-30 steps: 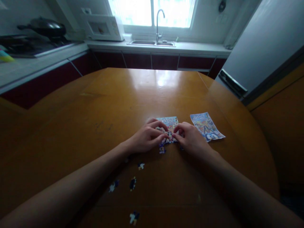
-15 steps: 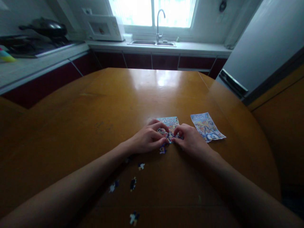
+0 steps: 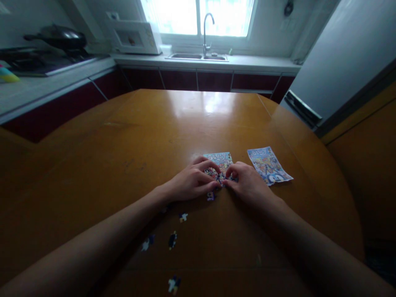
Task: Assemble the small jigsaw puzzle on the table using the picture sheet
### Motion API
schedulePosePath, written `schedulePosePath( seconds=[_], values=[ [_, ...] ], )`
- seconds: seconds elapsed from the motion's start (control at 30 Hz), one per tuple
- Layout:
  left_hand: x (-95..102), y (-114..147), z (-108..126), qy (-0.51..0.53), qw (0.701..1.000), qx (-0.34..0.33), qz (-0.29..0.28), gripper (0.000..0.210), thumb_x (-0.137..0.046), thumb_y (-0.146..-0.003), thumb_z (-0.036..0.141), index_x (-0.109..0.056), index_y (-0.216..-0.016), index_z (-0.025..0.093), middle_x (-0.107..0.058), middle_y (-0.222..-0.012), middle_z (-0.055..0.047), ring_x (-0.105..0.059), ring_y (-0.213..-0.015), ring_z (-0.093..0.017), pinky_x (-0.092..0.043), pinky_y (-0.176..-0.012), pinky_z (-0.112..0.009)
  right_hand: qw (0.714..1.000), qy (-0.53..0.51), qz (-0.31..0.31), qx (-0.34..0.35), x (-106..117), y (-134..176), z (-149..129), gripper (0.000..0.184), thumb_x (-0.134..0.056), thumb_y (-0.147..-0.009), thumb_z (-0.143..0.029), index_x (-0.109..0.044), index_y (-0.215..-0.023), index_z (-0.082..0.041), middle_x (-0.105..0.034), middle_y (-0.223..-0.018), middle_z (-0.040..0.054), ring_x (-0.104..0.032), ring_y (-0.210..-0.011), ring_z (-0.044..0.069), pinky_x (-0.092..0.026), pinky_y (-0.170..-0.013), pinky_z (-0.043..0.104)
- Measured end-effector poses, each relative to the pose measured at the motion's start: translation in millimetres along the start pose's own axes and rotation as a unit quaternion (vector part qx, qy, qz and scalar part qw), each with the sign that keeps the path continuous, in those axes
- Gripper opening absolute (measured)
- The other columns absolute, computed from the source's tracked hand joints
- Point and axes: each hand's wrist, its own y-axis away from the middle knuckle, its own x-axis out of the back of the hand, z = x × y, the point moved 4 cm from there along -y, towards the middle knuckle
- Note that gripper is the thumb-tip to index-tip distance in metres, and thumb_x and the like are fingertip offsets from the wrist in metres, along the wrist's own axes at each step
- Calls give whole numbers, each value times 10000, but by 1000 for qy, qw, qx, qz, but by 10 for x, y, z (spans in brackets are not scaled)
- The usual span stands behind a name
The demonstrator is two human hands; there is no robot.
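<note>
A partly assembled jigsaw puzzle [image 3: 221,157] with a colourful cartoon print lies flat on the wooden table, partly covered by my hands. My left hand [image 3: 198,179] is curled over its left side, thumb and fingertips bent onto the lower part. From the right, my right hand [image 3: 246,180] pinches at the lower right edge of the puzzle, its thumb close to the left thumb. Whether a separate piece sits between those fingertips is hidden. Just below the left thumb lies a purple jigsaw piece [image 3: 210,196].
Right of the puzzle lies a printed picture sheet [image 3: 269,166]. Several loose pieces, including a white-and-dark piece [image 3: 183,217] and a dark piece [image 3: 172,240], are scattered on the table [image 3: 123,136] near my left forearm. A sink counter [image 3: 253,62] stands beyond.
Both hands stay at the lower edge of the puzzle, with only a very slight shift of the fingertips. The view has moved a little; the loose pieces lie as before.
</note>
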Motion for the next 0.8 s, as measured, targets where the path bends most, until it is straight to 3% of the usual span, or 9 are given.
schedulePosePath(
  seconds=[0.13,0.43,0.8],
  values=[
    [14,-2,-13,9,1000,9,22,203,-576,-945,299,-772,-992,318,-651,-1169,-40,-484,-1135,-226,-395,-1027,-408,1000,-7,-1,1,11,-8,-4,71,-736,-791,-225,-668,-789,-205,-615,-840,43,-577,-773,179,-438,-678,302],
    [88,18,-173,56,979,101,168,287,-516,-969,312,-778,-882,235,-666,-968,-50,-565,-968,-188,-435,-916,-360,994,-87,64,-18,124,-58,36,64,-613,-850,-200,-670,-872,-182,-595,-693,4,-542,-627,143,-404,-600,290],
    [144,51,-296,165,937,167,258,342,-502,-967,363,-770,-848,185,-653,-883,-64,-613,-837,-163,-480,-809,-335,999,-39,9,3,-16,-27,56,80,-712,-787,-238,-664,-848,-218,-600,-764,19,-542,-688,169,-416,-622,309]
  ],
)
